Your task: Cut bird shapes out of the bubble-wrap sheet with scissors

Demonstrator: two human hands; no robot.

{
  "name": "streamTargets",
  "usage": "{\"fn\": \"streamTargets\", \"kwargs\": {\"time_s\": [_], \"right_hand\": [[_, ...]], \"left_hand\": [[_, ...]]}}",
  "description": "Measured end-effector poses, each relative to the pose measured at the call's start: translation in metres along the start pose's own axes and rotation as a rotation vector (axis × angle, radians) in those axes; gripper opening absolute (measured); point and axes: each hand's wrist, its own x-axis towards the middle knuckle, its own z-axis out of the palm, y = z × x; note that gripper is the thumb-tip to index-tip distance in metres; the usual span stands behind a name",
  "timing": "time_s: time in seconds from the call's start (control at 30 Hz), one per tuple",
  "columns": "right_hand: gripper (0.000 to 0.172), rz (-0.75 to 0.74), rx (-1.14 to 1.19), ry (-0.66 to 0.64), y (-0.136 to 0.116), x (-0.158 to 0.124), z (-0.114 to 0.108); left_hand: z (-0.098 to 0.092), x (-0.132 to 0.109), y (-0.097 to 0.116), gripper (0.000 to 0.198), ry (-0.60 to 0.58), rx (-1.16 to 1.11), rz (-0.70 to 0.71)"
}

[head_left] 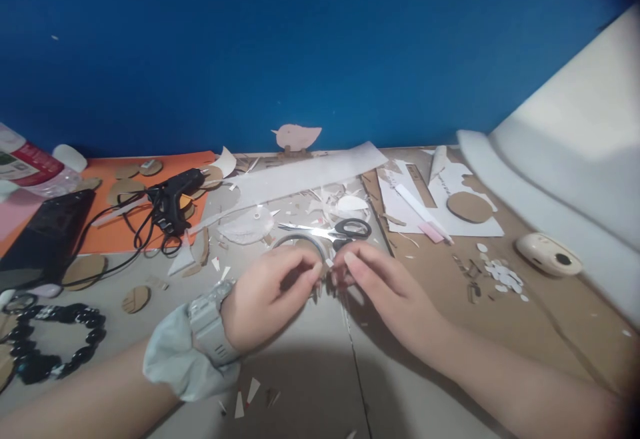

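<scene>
Both hands meet at table centre: left hand and right hand each have fingertips pinched narrow on one small white scrap held between them, just above the cardboard sheet. Scrap is tiny and mostly hidden by the fingers, can't tell its shape or whether it's folded. Risks, my read: the grip area is minimal, so any slip drops the piece into the litter of white offcuts and paper bits right below, where it would be hard to pick out again; pulling unevenly could tear or crease it. The scissors lie just beyond the fingertips, blades pointing left, near enough to get nudged or to catch a knuckle if the hands go forward. Around: glue gun on the orange sheet to the left with its cord looping toward the work area, a snag hazard for the left forearm; a phone and a black bead bracelet far left; cardboard discs scattered; a long white paper strip behind the scissors; a cardboard bird cutout by the blue wall; a small cream gadget to the right, well apart. Watch and scrunchie on the left wrist.
</scene>
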Motion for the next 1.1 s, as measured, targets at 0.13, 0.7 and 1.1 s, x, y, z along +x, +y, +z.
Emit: {"fn": "streamTargets", "kwargs": {"time_s": [0.13, 0.7, 1.1], "right_hand": [[0.016, 0.025, -0.005, -0.087, -0.0025, 0.0004, 0.001], [0.007, -0.322, -0.463, -0.007, 0.0003, -0.0026, -0.0003], [0.016, -0.393, -0.671, -0.082, 0.002, -0.0004, 0.0055]], "left_hand": [[0.0012, -0.0026, 0.0013, 0.012, 0.034, 0.188, 0.082], [-0.0007, -0.0018, 0.0033, 0.013, -0.067, 0.207, -0.01], [0.0033, -0.0019, 0.0052, 0.013, -0.154, 0.283, -0.017]]}}
